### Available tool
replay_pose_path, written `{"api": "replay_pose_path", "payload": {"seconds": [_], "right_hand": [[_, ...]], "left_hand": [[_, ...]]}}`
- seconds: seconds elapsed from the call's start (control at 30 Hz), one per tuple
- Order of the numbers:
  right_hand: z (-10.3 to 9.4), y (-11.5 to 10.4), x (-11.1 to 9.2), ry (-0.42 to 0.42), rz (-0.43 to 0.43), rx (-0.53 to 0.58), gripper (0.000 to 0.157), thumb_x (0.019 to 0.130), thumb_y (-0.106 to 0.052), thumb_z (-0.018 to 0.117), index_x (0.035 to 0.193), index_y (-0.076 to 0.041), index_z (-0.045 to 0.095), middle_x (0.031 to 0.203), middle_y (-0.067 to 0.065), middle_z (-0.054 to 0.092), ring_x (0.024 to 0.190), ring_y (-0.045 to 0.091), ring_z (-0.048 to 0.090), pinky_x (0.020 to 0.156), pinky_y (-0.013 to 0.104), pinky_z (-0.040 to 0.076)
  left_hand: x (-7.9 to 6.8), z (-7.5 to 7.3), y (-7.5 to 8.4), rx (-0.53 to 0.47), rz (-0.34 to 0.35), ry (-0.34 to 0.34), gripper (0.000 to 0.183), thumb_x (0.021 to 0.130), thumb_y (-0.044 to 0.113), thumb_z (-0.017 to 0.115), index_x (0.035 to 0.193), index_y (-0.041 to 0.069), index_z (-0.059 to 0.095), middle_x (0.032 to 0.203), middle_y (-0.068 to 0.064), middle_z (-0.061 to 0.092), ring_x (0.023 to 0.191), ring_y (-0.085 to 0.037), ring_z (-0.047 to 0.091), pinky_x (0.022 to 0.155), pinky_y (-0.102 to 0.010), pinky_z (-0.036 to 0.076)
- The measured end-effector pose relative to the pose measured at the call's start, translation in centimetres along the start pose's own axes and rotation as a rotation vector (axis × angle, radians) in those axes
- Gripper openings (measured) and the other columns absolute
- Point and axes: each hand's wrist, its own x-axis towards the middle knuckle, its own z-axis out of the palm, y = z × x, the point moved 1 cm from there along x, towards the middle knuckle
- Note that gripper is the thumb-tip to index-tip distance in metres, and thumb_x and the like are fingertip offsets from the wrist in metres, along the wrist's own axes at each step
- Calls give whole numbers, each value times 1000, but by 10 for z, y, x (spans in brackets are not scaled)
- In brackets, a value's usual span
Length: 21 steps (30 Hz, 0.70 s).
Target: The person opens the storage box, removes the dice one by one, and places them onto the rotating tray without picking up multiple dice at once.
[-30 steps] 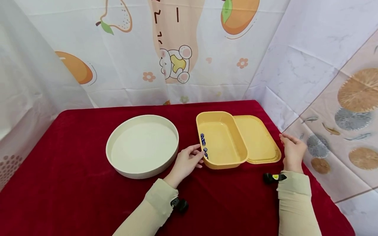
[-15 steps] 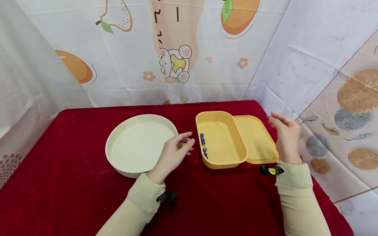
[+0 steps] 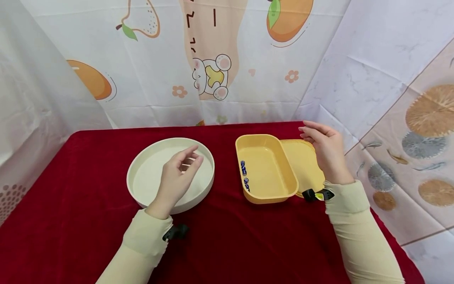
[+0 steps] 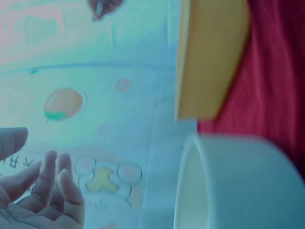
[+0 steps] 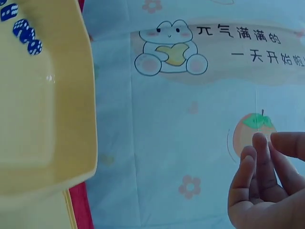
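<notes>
Left hand (image 3: 174,173) empty, thumb well apart, above white round tray (image 3: 147,169). Right hand (image 3: 326,152) seemingly empty, thumb gap narrow, above yellow lid (image 3: 300,167). Blue dice (image 3: 246,180) right of left hand, inside yellow box (image 3: 271,173); probably light, hard, slick; best pinched by opposite faces.

In my head view, the left hand (image 3: 177,175) hides part of the white tray (image 3: 145,173), the right hand (image 3: 325,150) part of the yellow lid (image 3: 303,163); I can't read the small blue dice (image 3: 244,171) there. The left wrist view's top edge crops the blurred yellow box (image 4: 212,57).
</notes>
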Motion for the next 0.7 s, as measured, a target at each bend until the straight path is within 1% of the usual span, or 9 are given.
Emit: {"api": "replay_pose_path", "payload": {"seconds": [0.07,0.13,0.27,0.37,0.4,0.47,0.5,0.6,0.7], "right_hand": [[7,1,2,-26,12,-6,19,92,4,63,93,-7,78,85,2,77,74,11,69,72,19,56],[14,2,5,-56,28,-19,20,93,4,62,93,-8,78,84,2,76,74,11,69,72,19,56],[27,6,13,-117,64,-61,21,93,3,62,92,-11,78,84,1,76,72,13,68,72,20,57],[36,11,18,-167,109,-118,19,94,0,62,94,-12,77,85,1,76,72,13,69,73,21,58],[38,13,20,-187,127,-158,17,94,-1,63,97,-12,76,86,-1,76,73,12,69,74,21,58],[43,17,23,-230,160,-261,14,95,-5,63,105,-7,73,88,-4,75,77,10,70,77,21,58],[46,19,25,-256,178,-319,17,95,-7,63,110,-4,71,89,-6,75,79,9,70,79,21,58],[54,26,29,-324,222,-479,32,96,-11,62,124,4,62,91,-11,73,83,6,70,84,23,57],[61,35,34,-370,263,-549,38,97,-12,62,128,8,59,94,-9,72,84,6,69,86,25,57]], "left_hand": [[0,-6,-5,35,30,42,39,97,19,65,134,8,62,108,-11,69,90,-7,59,74,-12,47],[-1,-13,-9,47,47,77,40,96,19,66,134,8,62,107,-11,70,88,-3,58,72,-11,46],[-3,-27,-19,77,58,130,42,95,18,67,136,10,61,107,-9,70,85,3,55,71,-12,44],[-6,-36,-27,94,52,168,44,94,16,68,137,10,60,105,-8,68,84,4,55,71,-16,43],[-7,-39,-29,97,48,182,44,94,16,68,137,10,60,105,-7,68,84,4,55,71,-18,42],[-10,-45,-33,92,30,208,44,93,15,68,137,10,60,102,-3,66,84,4,54,71,-21,40],[-11,-48,-35,90,23,222,45,93,15,68,137,10,60,101,1,66,83,4,54,71,-22,39],[-14,-58,-42,99,7,268,46,92,14,70,137,12,60,99,13,60,83,4,53,71,-22,37],[-17,-67,-49,113,-1,308,49,91,13,71,139,15,59,98,22,56,84,3,53,71,-22,35]]}}
